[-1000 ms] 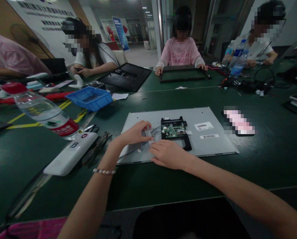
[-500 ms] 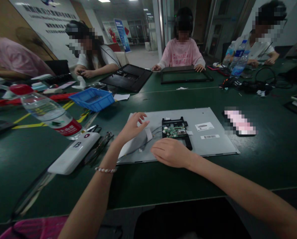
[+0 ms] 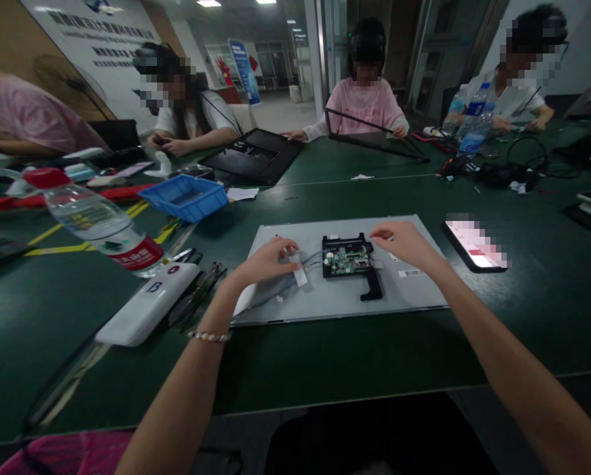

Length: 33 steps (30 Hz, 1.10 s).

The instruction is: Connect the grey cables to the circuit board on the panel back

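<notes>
A grey display panel (image 3: 325,310) lies flat on the green table. On it sits a black bracket (image 3: 373,287) with a green circuit board (image 3: 349,259), and thin grey cables (image 3: 276,297) run from the board toward the left. My left hand (image 3: 270,260) is over the panel's left part, thumb and fingers apart, at a white tape strip (image 3: 301,274) beside the cables. My right hand (image 3: 402,243) hovers above the right part, by the bracket's upper right corner. Its fingertips are pinched together; anything between them is too small to make out.
Left of the panel are a white power bank (image 3: 147,307), glasses (image 3: 196,297), a water bottle (image 3: 107,227) and a blue bin (image 3: 191,201). A phone (image 3: 473,247) lies to the right. Across the table a person (image 3: 362,105) holds a black frame (image 3: 374,145).
My right hand has moved from the bracket's front edge up and right, over the panel labels. My left hand has lowered toward the tape strip. The person opposite has tilted up the black frame.
</notes>
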Each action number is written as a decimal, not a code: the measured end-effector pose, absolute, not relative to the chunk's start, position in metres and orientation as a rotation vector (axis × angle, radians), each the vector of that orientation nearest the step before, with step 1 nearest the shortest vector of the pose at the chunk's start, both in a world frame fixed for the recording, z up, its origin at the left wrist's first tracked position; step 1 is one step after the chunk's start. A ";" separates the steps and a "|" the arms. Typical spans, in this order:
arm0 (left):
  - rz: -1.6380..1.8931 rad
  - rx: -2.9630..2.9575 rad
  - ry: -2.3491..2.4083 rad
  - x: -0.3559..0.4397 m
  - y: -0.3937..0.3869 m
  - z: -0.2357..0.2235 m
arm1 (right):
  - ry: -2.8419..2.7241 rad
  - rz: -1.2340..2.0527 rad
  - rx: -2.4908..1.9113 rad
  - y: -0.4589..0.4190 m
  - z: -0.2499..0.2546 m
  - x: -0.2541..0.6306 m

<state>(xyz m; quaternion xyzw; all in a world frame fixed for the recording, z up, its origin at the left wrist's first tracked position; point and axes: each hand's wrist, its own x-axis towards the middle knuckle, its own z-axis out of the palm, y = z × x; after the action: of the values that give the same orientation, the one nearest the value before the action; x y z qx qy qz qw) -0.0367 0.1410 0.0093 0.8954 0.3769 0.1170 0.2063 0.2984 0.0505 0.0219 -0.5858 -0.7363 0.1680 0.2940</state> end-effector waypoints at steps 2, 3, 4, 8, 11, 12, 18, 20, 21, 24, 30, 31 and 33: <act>0.289 2.481 1.049 -0.037 0.141 0.010 | -1.930 0.633 -1.642 0.054 0.018 0.317; 0.269 2.475 1.049 -0.037 0.140 0.011 | -1.939 0.726 -1.663 0.054 0.017 0.323; 0.252 2.471 1.050 -0.037 0.140 0.011 | -1.962 0.814 -1.670 0.053 0.017 0.327; 0.201 2.476 1.023 -0.036 0.137 0.013 | -2.061 0.984 -1.660 0.053 0.015 0.323; 0.181 2.508 0.993 -0.034 0.135 0.015 | -2.101 0.994 -1.656 0.056 0.009 0.314; 0.178 2.517 0.988 -0.033 0.135 0.015 | -2.107 0.990 -1.654 0.057 0.007 0.312; 0.183 2.526 0.985 -0.033 0.135 0.016 | -2.066 0.971 -1.645 0.061 0.004 0.321; 0.193 2.532 0.969 -0.033 0.134 0.017 | -2.017 0.930 -1.694 0.061 0.005 0.330; 0.200 2.531 0.966 -0.033 0.134 0.017 | -1.987 0.892 -1.747 0.061 0.006 0.335; 0.201 2.520 0.975 -0.032 0.132 0.019 | -1.915 0.729 -1.940 0.061 0.003 0.349; 0.184 2.573 0.941 -0.032 0.133 0.019 | -1.835 0.381 -2.044 0.066 -0.003 0.362; 0.184 2.579 0.934 -0.032 0.134 0.019 | -1.831 0.347 -2.039 0.066 -0.002 0.361; 0.192 2.582 0.920 -0.032 0.134 0.019 | -1.833 0.315 -2.013 0.066 0.000 0.356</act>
<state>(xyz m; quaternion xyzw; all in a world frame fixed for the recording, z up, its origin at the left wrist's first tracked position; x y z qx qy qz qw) -0.0325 0.1339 0.0186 0.9215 0.3285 0.0685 0.1956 0.3565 0.0656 0.0005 -0.7199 -0.6554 0.1126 0.1990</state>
